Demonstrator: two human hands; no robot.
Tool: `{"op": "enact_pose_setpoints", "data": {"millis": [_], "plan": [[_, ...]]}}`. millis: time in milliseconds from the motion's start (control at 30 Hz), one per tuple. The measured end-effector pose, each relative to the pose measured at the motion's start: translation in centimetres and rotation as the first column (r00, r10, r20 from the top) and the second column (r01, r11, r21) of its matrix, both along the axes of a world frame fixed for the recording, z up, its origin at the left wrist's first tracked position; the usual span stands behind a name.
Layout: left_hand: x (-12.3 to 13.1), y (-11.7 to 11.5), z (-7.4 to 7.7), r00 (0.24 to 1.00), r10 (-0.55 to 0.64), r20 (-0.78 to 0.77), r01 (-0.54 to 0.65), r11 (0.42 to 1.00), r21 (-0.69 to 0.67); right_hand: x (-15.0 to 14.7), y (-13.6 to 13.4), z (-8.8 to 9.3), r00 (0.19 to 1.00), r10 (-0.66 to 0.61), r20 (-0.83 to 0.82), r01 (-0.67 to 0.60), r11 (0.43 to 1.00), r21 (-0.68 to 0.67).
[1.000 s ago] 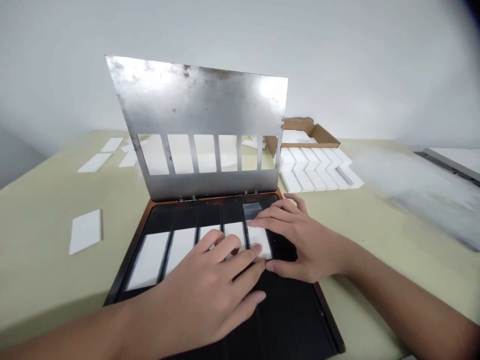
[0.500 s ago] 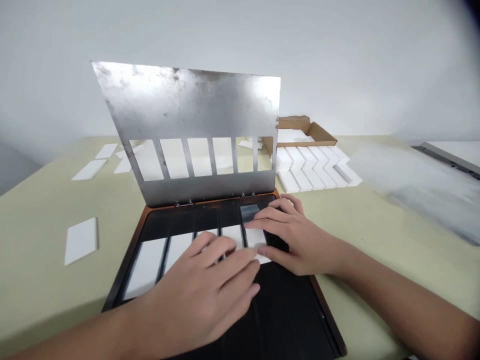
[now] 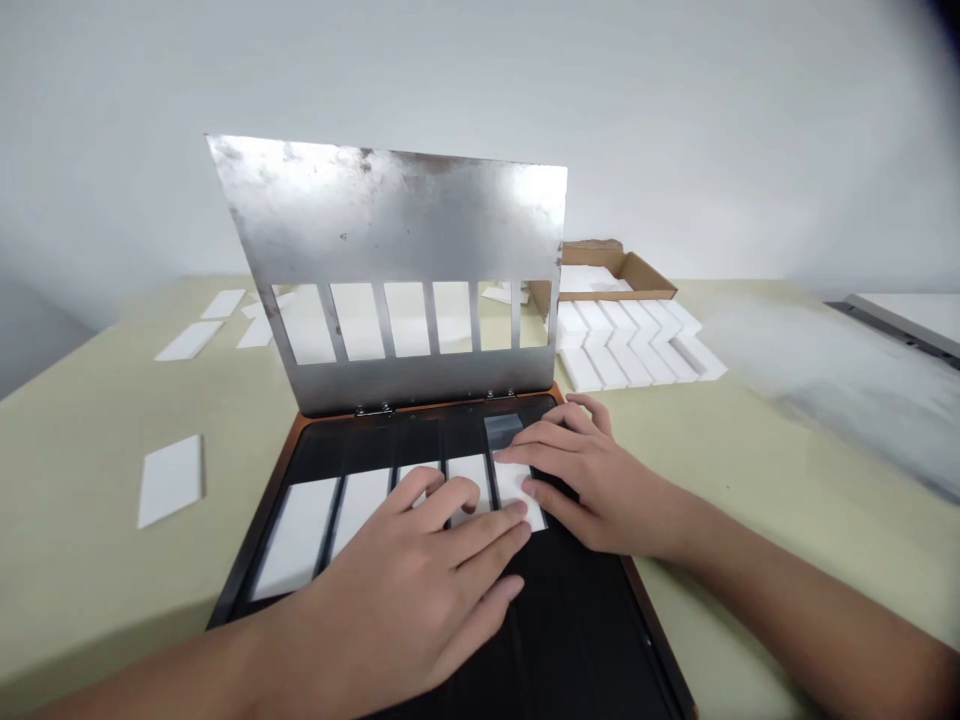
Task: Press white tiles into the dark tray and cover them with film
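Note:
A black slotted tray (image 3: 570, 610) with a copper-brown rim lies on the table, and a hinged steel plate (image 3: 386, 230) with a row of rectangular cut-outs stands raised at its far edge. White rectangular tiles lie in the tray's slots, the leftmost tile (image 3: 296, 535) uncovered. My left hand (image 3: 409, 575) rests flat across the middle tiles, hiding part of them. My right hand (image 3: 592, 490) has its fingertips on the rightmost tile (image 3: 516, 495). A small grey piece (image 3: 502, 430) sits just beyond that tile.
An open cardboard box (image 3: 619, 270) stands beyond the tray, with rows of white tiles (image 3: 630, 350) laid in front of it. Loose white tiles (image 3: 170, 480) lie on the pale green table (image 3: 90, 420) to the left. A white board (image 3: 911, 320) sits at far right.
The view has shifted slightly. Both hands remain on the tiles, with my right fingers sitting a little differently on the rightmost tile.

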State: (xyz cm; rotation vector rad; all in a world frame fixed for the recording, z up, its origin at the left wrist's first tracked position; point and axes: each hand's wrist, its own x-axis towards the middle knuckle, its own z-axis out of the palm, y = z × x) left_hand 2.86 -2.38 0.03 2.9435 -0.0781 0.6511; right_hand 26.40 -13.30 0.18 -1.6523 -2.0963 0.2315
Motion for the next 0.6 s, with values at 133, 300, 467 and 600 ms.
{"op": "enact_pose_setpoints", "data": {"millis": [133,300,467,600], "plan": [[0.0,0.1,-0.2,0.999,0.032,-0.016,-0.032,0.999,-0.026,-0.2,0.0,-0.1,1.0,-0.016,-0.001,0.016,1.0,0.005],[-0.1,0.2,-0.2,0.999,0.007,-0.031,-0.008,0.999,-0.032,-0.3,-0.1,0.3,1.0,-0.02,-0.015,0.02,1.0,0.011],[0.0,-0.1,0.0,1.0,-0.018,0.014,0.017,1.0,0.012,-0.4,-0.2,0.2,1.0,-0.022,0.007,0.022,1.0,-0.002],[0.0,-0.1,0.1,1.0,-0.013,0.023,0.013,1.0,0.014,-0.6,0.0,-0.7,0.994,-0.088,0.057,0.088,0.996,0.005]]}}
